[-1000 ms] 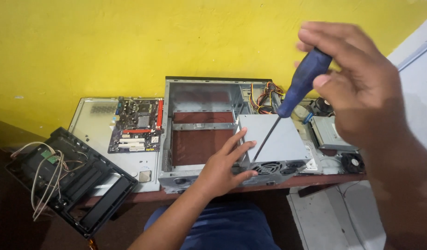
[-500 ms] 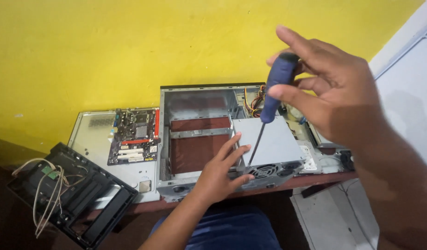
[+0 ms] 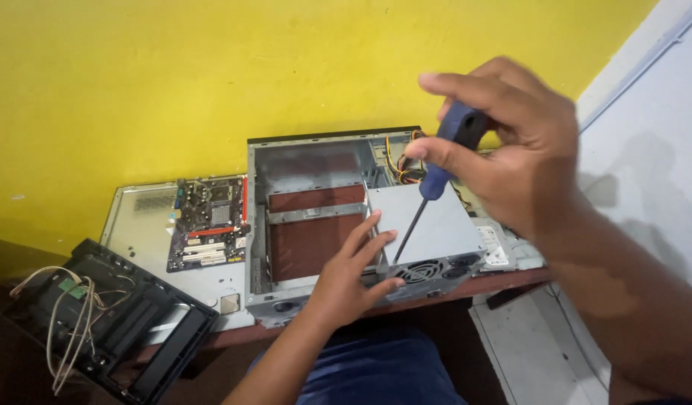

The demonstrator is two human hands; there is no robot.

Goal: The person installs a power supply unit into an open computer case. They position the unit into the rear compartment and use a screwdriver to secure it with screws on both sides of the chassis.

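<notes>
Item: open grey computer case (image 3: pixel 316 217), lying on its side on a wooden bench against a yellow wall (image 3: pixel 173 82), its interior facing up. Inside its right half a grey power supply (image 3: pixel 436 225) is sitting, fan grille facing the near edge, with a bundle of yellow and black wires (image 3: pixel 402 161) trailing behind it. The person's left hand (image 3: pixel 350 281) is resting with fingers spread against the near left corner of the power supply, pressing rather than gripping, nothing enclosed in it. The right hand (image 3: pixel 519 150) is hovering above the case, fingers closed firmly round the blue handle of a screwdriver (image 3: pixel 428 187); the shaft is slanting down and leftward, its tip meeting the power supply's top near the front edge, just beside the left fingertips. Left of the case a green motherboard (image 3: pixel 209 223) is lying on a flat metal side panel (image 3: pixel 143 225). Further left, a black plastic front bezel (image 3: pixel 128 330) is hanging off the bench edge, with pale cables (image 3: pixel 64 322) looping across it. A flat metal drive (image 3: pixel 500 244) is lying to the right of the case.
</notes>
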